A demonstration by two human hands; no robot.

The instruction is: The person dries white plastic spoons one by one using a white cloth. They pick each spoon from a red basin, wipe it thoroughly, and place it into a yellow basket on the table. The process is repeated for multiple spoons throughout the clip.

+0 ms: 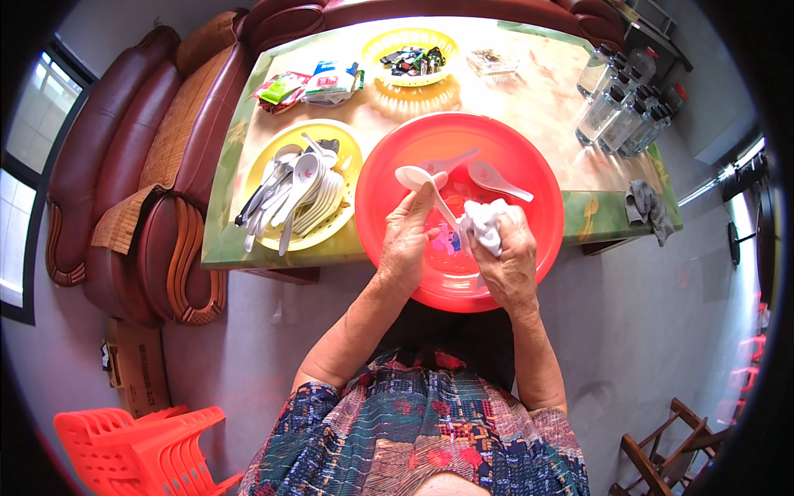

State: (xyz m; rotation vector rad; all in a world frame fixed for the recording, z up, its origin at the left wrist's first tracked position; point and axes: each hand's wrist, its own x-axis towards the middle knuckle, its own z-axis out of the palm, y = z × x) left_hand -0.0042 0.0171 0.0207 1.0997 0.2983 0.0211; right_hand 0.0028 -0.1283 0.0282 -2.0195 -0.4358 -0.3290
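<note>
My left hand (405, 240) pinches a white soup spoon (416, 177) near its bowl, over a large red basin (376, 198). Bunched in my right hand (511, 260) is a white cloth (486, 225), which meets the end of the spoon's handle. Another white spoon (496, 179) with a small red mark lies in the basin. Behind the held spoon is a fainter spoon shape, partly hidden. To the left stands a yellow colander (351, 178) heaped with white and metal spoons (302, 186).
Farther back on the table are a yellow basket (451, 50) of small dark items, plastic packets (331, 81) and a clear tray (492, 62). Several clear bottles with black caps (608, 112) stand at right. A grey rag (649, 211) hangs over the table's edge. Red stools (141, 446) sit lower left.
</note>
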